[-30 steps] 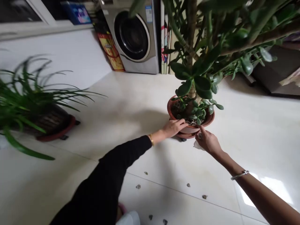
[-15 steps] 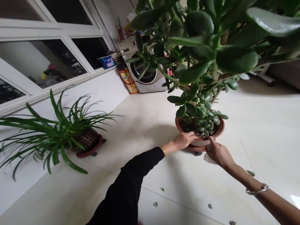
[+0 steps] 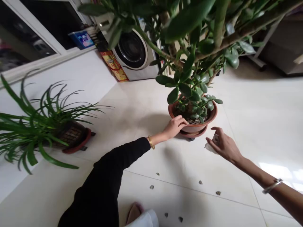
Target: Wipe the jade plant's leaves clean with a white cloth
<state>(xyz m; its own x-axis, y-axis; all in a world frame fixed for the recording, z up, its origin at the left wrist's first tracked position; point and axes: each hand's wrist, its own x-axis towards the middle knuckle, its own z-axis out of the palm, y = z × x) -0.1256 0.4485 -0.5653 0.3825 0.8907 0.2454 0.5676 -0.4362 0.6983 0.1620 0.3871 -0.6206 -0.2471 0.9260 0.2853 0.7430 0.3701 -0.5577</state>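
Note:
In the head view, my left hand (image 3: 174,127) is at the near left rim of a terracotta flowerpot (image 3: 195,128), fingers curled over its edge. A tall jade plant (image 3: 189,90) with thick green leaves grows from dark soil in that pot. Right of the pot and apart from it is my right hand (image 3: 223,145), thumb and index finger spread. Its lower fingers are folded round a crumpled white tissue (image 3: 211,148), partly hidden by the hand.
Several small dark bits (image 3: 218,193) lie on the pale tiled floor. A long-leaved plant (image 3: 47,126) stands by the left wall in a pot on a red saucer (image 3: 86,142). Behind are a washing machine (image 3: 148,74) and a blue box (image 3: 81,39) on the windowsill.
My right hand has come away from the pot's rim to the right, and its thumb and index finger have parted. The left hand stays at the rim. The view has shifted.

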